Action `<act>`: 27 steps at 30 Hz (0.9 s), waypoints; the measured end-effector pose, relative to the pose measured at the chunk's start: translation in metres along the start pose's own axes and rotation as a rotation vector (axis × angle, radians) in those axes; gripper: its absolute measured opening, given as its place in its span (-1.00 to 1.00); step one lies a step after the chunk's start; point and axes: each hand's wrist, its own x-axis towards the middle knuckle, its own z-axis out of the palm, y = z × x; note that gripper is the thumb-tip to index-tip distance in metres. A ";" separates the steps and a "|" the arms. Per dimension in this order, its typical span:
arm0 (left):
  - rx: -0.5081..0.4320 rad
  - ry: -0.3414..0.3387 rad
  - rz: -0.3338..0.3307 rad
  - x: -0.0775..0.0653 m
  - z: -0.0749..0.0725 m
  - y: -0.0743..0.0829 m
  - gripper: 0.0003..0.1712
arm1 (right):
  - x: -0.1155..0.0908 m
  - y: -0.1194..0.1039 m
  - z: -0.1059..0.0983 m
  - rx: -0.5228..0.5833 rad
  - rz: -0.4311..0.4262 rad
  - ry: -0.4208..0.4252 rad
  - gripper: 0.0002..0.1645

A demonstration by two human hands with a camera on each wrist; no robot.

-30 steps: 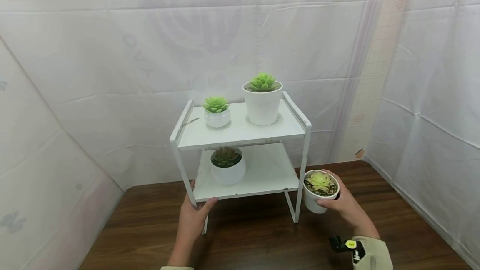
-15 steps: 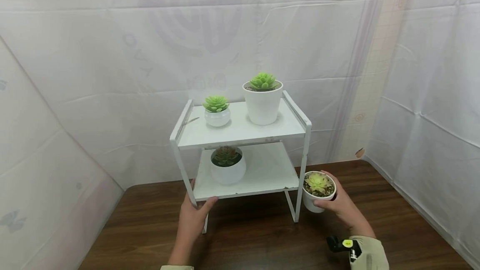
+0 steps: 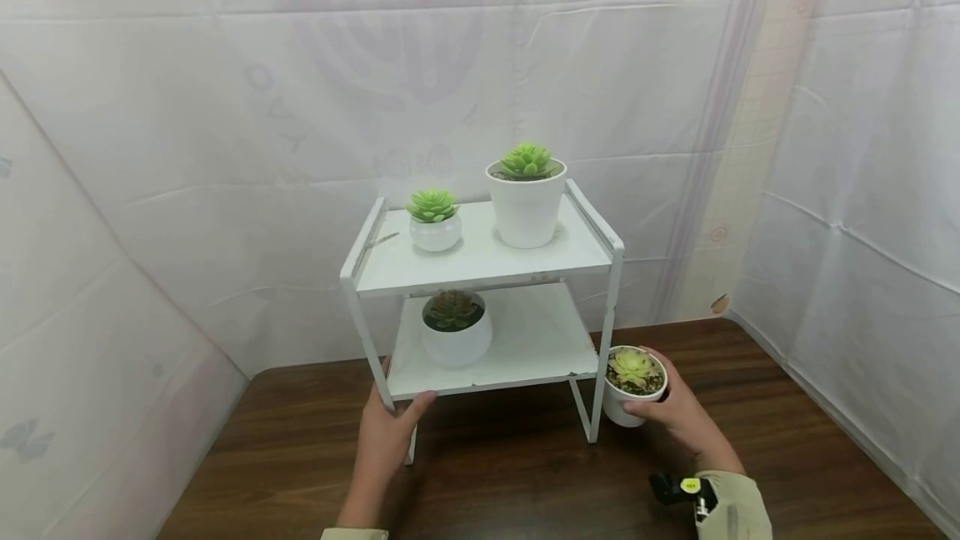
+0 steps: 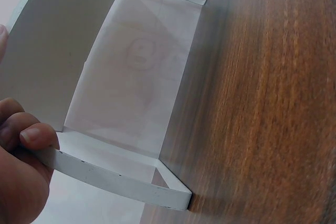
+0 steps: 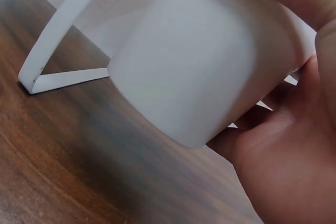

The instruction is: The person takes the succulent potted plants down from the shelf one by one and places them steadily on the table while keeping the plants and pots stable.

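Observation:
A white two-tier shelf stands on the wooden table. My left hand grips its left leg at the lower board, fingers curled round the frame in the left wrist view. Beside the shelf's right leg, my right hand holds a white pot with a yellow-green succulent, thumb in front and fingers behind. In the right wrist view the white pot is tilted, its base over the table. On the top board are a small potted succulent and a larger potted succulent. A dark succulent in a round white pot sits on the lower board.
Brown wooden table under the shelf. A pale printed sheet hangs behind and along both sides. A black wrist mount sits on the right sleeve.
My right hand has moved slightly left with the potted succulent, bringing it closer to the shelf's right leg. The left hand and the shelf stay as they were.

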 end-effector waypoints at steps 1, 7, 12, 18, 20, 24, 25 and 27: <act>-0.001 0.000 0.001 0.000 0.000 0.000 0.18 | 0.000 0.000 0.000 0.000 0.006 0.002 0.10; -0.011 -0.001 0.002 0.000 0.000 -0.001 0.18 | 0.001 0.002 0.001 -0.019 0.034 0.009 0.12; -0.010 -0.004 0.000 -0.001 0.000 0.001 0.17 | 0.002 0.006 0.001 -0.043 0.046 -0.001 0.11; -0.011 -0.006 -0.008 -0.001 -0.001 0.002 0.17 | 0.004 0.010 0.004 -0.061 0.082 -0.001 0.09; -0.010 -0.009 -0.008 -0.001 -0.001 0.002 0.17 | 0.004 0.011 0.005 -0.063 0.100 -0.003 0.10; -0.015 -0.010 -0.004 -0.001 -0.001 0.003 0.17 | 0.004 0.011 0.007 -0.051 0.126 -0.008 0.12; -0.015 -0.010 -0.004 -0.001 -0.001 0.003 0.17 | 0.004 0.011 0.008 -0.045 0.129 -0.009 0.12; -0.014 -0.010 -0.003 -0.001 -0.001 0.003 0.17 | 0.004 0.012 0.009 -0.033 0.130 -0.005 0.12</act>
